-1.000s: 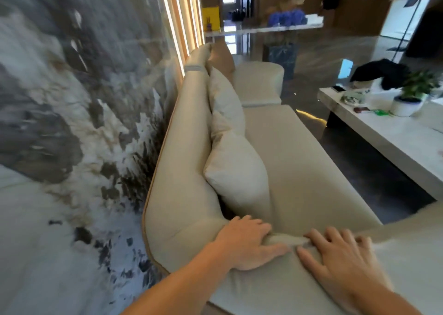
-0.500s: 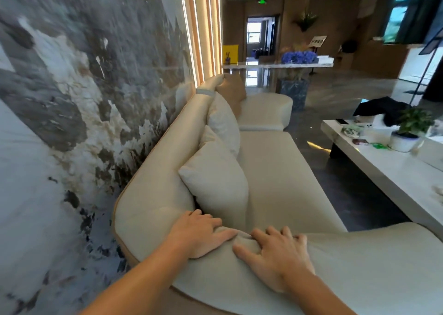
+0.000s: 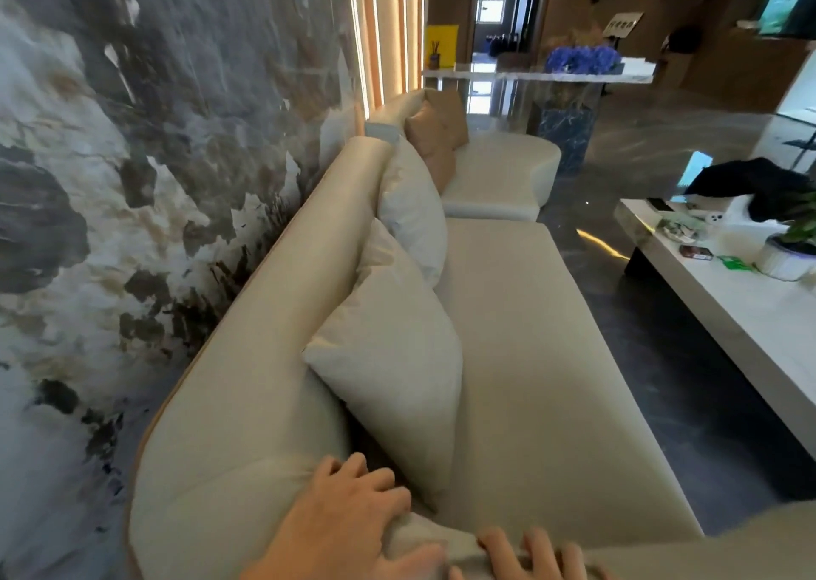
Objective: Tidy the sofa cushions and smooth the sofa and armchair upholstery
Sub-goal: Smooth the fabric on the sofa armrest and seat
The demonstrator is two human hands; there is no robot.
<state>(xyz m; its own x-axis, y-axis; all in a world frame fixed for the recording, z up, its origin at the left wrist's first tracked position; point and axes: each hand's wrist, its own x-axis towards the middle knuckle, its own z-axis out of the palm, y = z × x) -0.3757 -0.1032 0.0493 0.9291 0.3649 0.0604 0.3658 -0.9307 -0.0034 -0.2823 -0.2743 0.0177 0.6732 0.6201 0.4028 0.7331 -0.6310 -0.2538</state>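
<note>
Two hands press flat, fingers spread, on the near arm of the sofa (image 3: 530,336): the left hand (image 3: 349,531) by the backrest corner, the right hand (image 3: 530,555) just beside it, gripping nothing. Two cream cushions (image 3: 397,376) lean against the backrest, tan cushions (image 3: 435,131) beyond. A counter (image 3: 728,314) stands right.

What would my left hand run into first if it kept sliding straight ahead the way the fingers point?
Most likely the nearest cream square cushion leaning on the beige sofa backrest. The left hand has fingers aimed at its lower corner, across a dark gap; depth there is unclear.
</note>
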